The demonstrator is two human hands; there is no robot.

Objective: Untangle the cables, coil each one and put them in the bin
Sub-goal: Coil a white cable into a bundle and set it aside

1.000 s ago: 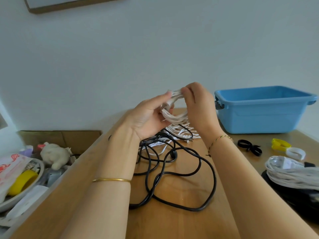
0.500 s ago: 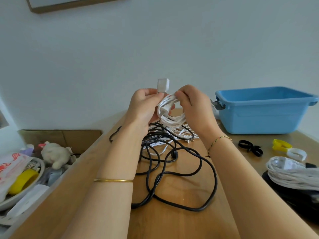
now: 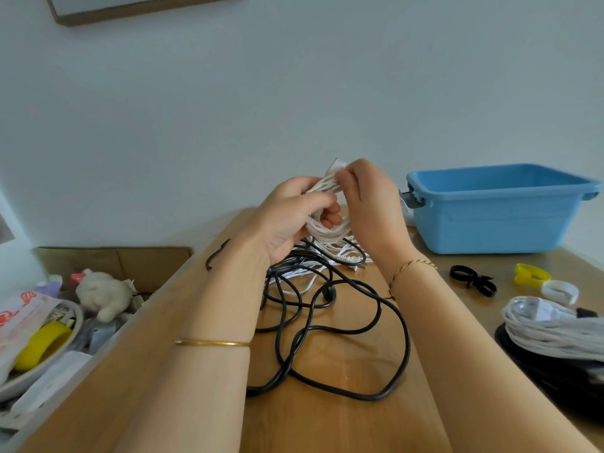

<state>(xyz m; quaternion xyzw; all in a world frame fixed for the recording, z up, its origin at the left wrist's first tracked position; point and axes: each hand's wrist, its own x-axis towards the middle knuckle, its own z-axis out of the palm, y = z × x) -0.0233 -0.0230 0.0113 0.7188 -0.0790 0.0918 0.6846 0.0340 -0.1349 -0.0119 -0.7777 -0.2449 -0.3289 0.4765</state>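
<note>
change since half a second ago: white plug (image 3: pixel 338 165), then standing clear above both hands, now sits low against the right fingertips; left fingers, then bunched at the top of the loops, now wrap through them. a second ago the left fingers lay nearly straight along the bundle.

white cable (image 3: pixel 327 228): partly coiled, several loops gathered, held up off the table (image 3: pixel 343 420) between the two hands; its loose strands trail down onto the wood among the black loops.

left hand (image 3: pixel 287 220): palm turned right, fingers (image 3: pixel 330 219) curled round the hanging loops, fingertips showing through the coil, thumb across the upper strands.

right hand (image 3: pixel 369 204): back to the camera, fingertips (image 3: pixel 343 178) pinching the top of the loops just under the plug; thumb hidden.

black cable (image 3: pixel 343 322): uncoiled, sprawled in wide overlapping loops on the table under and in front of the hands, crossing the white strands.

blue bin (image 3: pixel 490 217): far right on the table, against the wall, apart from the hands; contents not visible.

other items, right side: black tie (image 3: pixel 472 279), yellow tie (image 3: pixel 531 274), white tie (image 3: pixel 559 291); coiled pale cable (image 3: pixel 555 331) lying on a dark coil (image 3: pixel 555 377).

left, beside the table: cardboard box (image 3: pixel 114 261), plush toy (image 3: pixel 104 294), yellow ring (image 3: pixel 42 344).
</note>
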